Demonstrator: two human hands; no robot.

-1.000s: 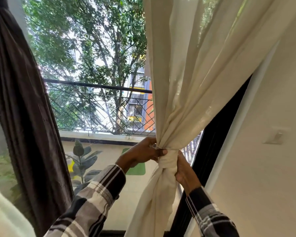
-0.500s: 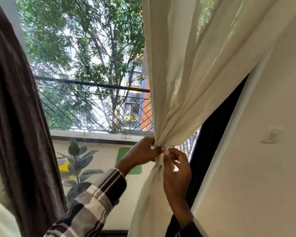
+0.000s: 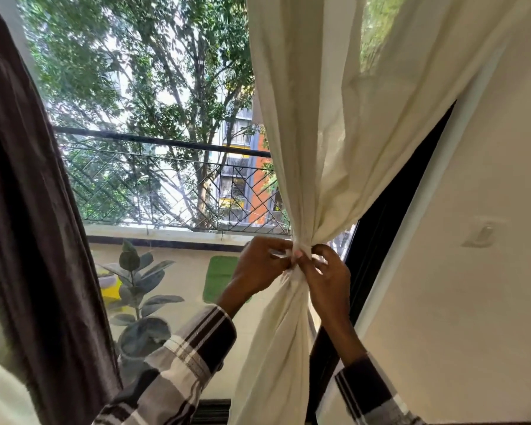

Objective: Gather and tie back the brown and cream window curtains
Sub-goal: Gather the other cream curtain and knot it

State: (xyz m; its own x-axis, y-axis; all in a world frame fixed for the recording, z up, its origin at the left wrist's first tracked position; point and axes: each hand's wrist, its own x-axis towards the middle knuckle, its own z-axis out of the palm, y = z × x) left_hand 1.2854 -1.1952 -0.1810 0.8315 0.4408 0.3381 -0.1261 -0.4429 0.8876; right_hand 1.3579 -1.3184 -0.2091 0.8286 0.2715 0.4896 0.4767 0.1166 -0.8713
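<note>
Both hands, left hand [image 3: 259,266] and right hand [image 3: 327,276], are pinching the tie [image 3: 299,252] around the gathered cream curtain [image 3: 328,167], needing even, snug tension.

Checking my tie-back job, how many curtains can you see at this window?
2: a dark brown curtain hanging along the left edge, and a cream fabric curtain on the right, pinched at its gathered waist by both hands. Others may lie outside the frame.

- Window glass [image 3: 166,185] stood between my hands and the railing [image 3: 172,179].
- The cream curtain [image 3: 334,133] filled the middle, with open air to its left.
- The brown curtain [image 3: 28,225] blocked the left side; the wall [image 3: 472,271] closed the right.
</note>
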